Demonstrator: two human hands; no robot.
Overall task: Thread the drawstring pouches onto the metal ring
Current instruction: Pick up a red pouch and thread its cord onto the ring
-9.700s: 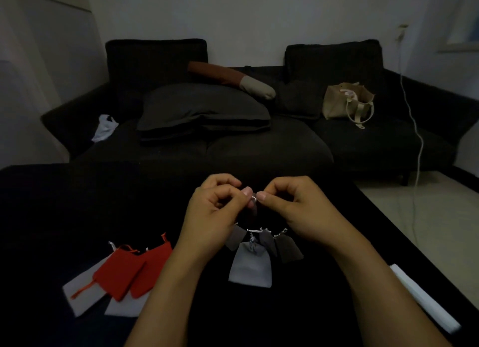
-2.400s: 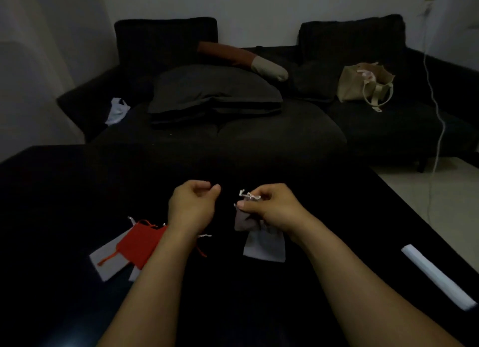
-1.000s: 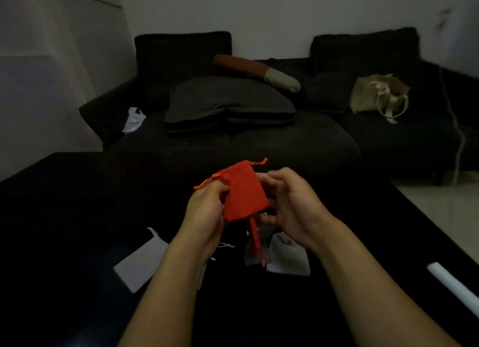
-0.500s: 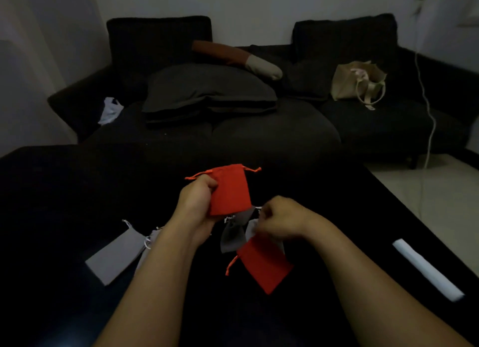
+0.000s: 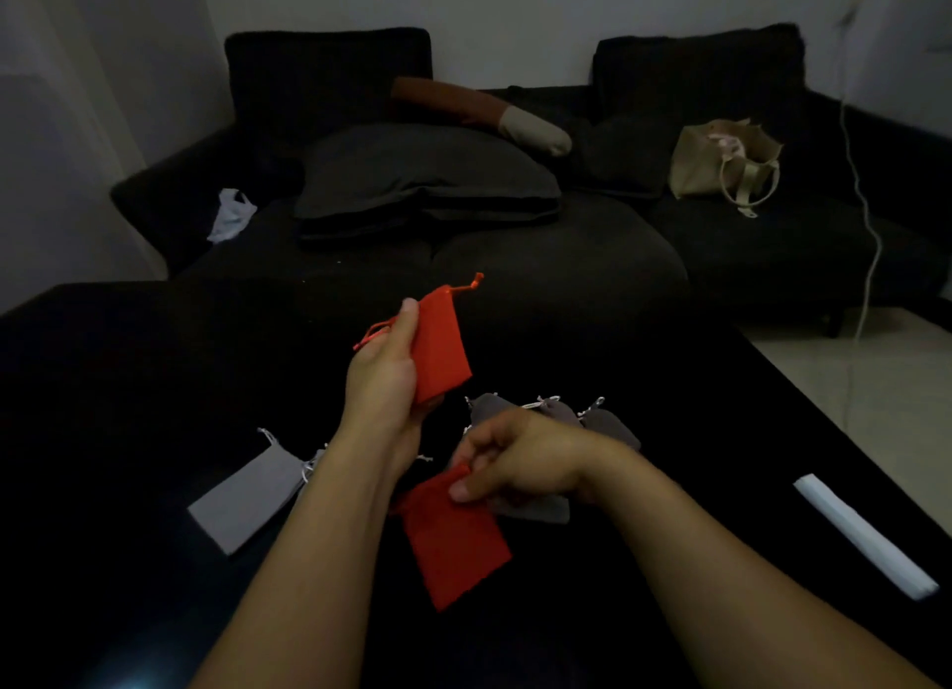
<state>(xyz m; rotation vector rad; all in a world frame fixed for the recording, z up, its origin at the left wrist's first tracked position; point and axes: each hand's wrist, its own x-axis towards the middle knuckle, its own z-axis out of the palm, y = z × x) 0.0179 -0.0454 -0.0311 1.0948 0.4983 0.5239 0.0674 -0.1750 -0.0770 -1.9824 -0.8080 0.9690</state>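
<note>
left hand (image 5: 384,374) grips one red fabric drawstring pouch (image 5: 442,343) aloft; right hand (image 5: 520,462) pinches another red pouch (image 5: 453,539) on the black table (image 5: 129,379). next, probably finding the ring, unseen here.

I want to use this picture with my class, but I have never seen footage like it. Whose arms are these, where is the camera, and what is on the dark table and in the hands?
A person wears the camera on the head, so you look down at their own two arms. The left hand grips a raised red pouch. The right hand pinches a second red pouch low over the black table. Behind it lie bunched grey pouches; the ring itself is too dim to make out. A loose grey pouch lies to the left, a white strip to the right.
</note>
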